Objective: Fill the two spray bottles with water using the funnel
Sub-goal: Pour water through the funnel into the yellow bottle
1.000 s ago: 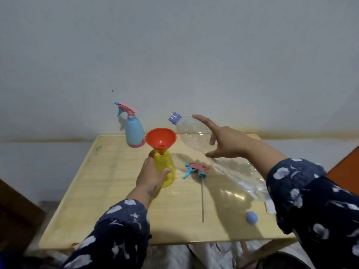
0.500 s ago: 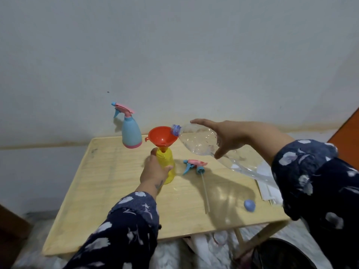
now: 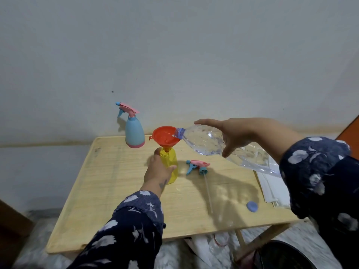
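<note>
A yellow spray bottle [image 3: 172,166] without its head stands mid-table, an orange funnel [image 3: 164,135] seated in its neck. My left hand [image 3: 157,169] grips the yellow bottle from the near side. My right hand [image 3: 231,136] holds a large clear water bottle [image 3: 202,141] tilted down to the left, its open mouth resting over the funnel's rim, water entering the funnel. The removed pink-and-blue spray head [image 3: 198,166] with its long tube lies right of the yellow bottle. A blue spray bottle [image 3: 134,135] with its head on stands at the back.
The wooden table [image 3: 108,191] stands against a grey wall. A blue bottle cap [image 3: 252,206] lies near the front right edge. White papers [image 3: 272,187] lie at the right edge. A dark round bin [image 3: 283,255] sits on the floor, lower right.
My right hand has tipped the clear bottle lower and to the left, bringing its mouth from above the funnel onto the funnel's rim. My left hand has stayed on the yellow bottle.
</note>
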`<state>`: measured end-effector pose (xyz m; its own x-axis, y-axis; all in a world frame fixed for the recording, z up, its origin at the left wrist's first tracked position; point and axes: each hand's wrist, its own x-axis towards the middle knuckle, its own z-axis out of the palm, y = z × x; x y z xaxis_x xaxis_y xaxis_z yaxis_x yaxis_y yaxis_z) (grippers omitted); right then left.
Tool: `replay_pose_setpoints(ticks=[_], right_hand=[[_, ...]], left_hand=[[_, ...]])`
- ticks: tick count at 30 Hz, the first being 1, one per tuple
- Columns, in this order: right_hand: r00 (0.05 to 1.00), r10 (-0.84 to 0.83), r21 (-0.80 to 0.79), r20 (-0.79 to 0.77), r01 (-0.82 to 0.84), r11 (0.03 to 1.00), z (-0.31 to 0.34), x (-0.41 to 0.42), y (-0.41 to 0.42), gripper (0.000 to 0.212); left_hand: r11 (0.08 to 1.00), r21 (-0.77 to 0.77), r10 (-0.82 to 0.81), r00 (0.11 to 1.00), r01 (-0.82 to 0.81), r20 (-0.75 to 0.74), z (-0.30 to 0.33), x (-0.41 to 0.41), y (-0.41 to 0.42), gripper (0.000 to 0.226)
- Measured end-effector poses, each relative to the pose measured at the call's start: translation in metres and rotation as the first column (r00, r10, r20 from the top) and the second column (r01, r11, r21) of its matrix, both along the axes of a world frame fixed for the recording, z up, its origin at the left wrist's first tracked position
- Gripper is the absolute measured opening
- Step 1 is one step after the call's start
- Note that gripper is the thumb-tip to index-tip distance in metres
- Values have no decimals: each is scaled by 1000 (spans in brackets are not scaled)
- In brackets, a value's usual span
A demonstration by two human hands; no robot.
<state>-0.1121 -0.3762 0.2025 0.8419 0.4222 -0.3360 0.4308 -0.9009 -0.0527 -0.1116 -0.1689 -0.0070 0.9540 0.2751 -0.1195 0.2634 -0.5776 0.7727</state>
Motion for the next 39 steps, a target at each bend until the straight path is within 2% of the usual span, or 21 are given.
replay_pose_setpoints(ticks=[12, 26, 29, 33, 39], right_hand=[[1000, 20, -25, 14, -20, 1000, 5, 3, -4, 114], [999, 50, 30, 16, -50, 998, 3, 4, -8, 114], [999, 26, 109, 27, -28, 994, -5, 7, -14, 115], [999, -46, 313, 10, 41, 949, -26, 11, -23, 115], [972, -224, 685, 75, 113, 720, -57, 20, -46, 115]], left_hand=[[1000, -1, 9, 1000, -9, 7, 0, 0, -1, 76], [1000, -20, -5, 1000, 5, 4, 0, -2, 0, 76], [1000, -12, -7, 1000, 7, 9, 1, -3, 0, 75], [1000, -13, -7, 1000, 7, 20, 2, -4, 0, 75], [1000, 16, -8, 1000, 8, 21, -2, -3, 2, 75]])
